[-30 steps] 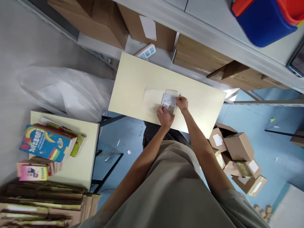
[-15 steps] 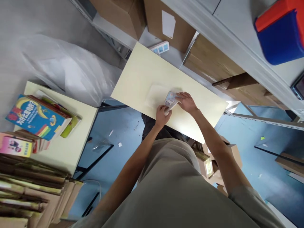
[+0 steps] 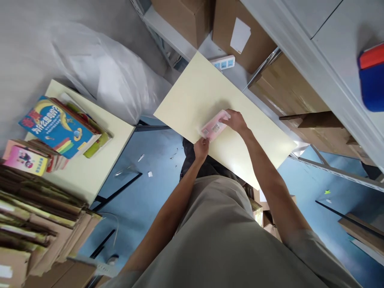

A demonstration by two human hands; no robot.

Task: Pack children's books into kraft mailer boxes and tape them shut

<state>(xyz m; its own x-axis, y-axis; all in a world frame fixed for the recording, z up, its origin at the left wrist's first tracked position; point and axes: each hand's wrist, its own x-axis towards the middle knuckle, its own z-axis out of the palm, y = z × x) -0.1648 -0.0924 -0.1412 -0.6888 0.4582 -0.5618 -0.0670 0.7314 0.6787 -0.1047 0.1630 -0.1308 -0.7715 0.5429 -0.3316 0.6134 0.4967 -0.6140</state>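
A small pink packet (image 3: 213, 127) with a label on it lies tilted above the pale yellow table (image 3: 192, 92). My left hand (image 3: 201, 147) pinches its near lower end. My right hand (image 3: 237, 121) grips its far upper end, fingers curled over the edge. Both hands hold the packet over the middle of the table. Whether the packet touches the tabletop I cannot tell.
A second pale table (image 3: 90, 168) at left carries a stack of colourful books (image 3: 57, 128). Flattened cardboard (image 3: 36, 224) is piled at lower left. A white plastic bag (image 3: 102, 72), a power strip (image 3: 222, 63), shelving with cardboard boxes (image 3: 240, 36) and a blue bin (image 3: 372, 80) surround the table.
The packet has been turned over: its colourful printed face is gone and a pink side shows. The thin white sheet seen under it earlier is no longer visible. The camera view swung left.
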